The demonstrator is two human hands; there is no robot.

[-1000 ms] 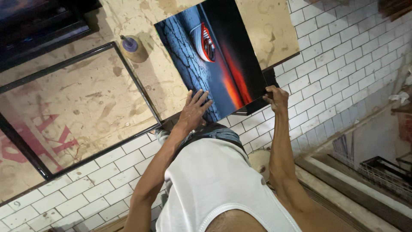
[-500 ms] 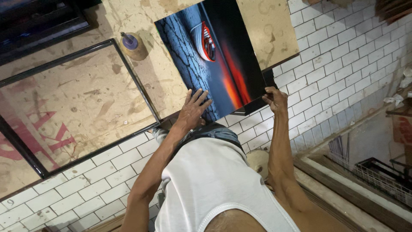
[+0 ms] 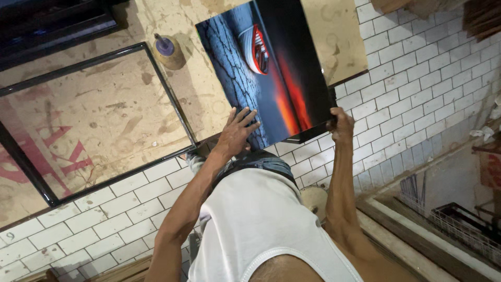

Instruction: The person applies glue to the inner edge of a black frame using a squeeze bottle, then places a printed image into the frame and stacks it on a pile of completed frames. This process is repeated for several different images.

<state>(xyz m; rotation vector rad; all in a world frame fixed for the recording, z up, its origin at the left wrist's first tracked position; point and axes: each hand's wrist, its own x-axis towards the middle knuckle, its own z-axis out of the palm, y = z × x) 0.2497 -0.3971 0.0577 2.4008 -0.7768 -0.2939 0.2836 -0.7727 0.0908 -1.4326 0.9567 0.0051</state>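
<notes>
Worktable [image 3: 209, 104], worn tan board top, fills the view above both hands; white tile wall [image 3: 417, 68] runs right of and below them. Big black frame [image 3: 172, 112] lies flat on the table, up and left of the left hand, nothing in it but bare board. Print [image 3: 271, 68], glossy, blue cracked texture with a red-orange streak and a dark right side, sits directly above the hands, its lower edge at them, apparently over a second dark frame whose corner shows just beside the right hand.

Left hand [image 3: 235, 133]: fingers spread apart, palm flat, pressing the print's lower left corner. Right hand [image 3: 340, 125]: fingers together, curled on the print's lower right corner; whether it pinches print alone or print plus frame edge, cannot tell.

Judgement on doing it well: keep the flat palm light so the gloss doesn't smudge or crease, move both corners together, square the lower edge to the frame underneath.

Around: tape roll [image 3: 168, 51] on the table, well up-left of the left hand, clear of the print. White shirt and waistband just below the hands. Wire rack [image 3: 464, 230] far down-right. Nothing lies on the print; the big frame's rail is near its left edge and could catch it.
</notes>
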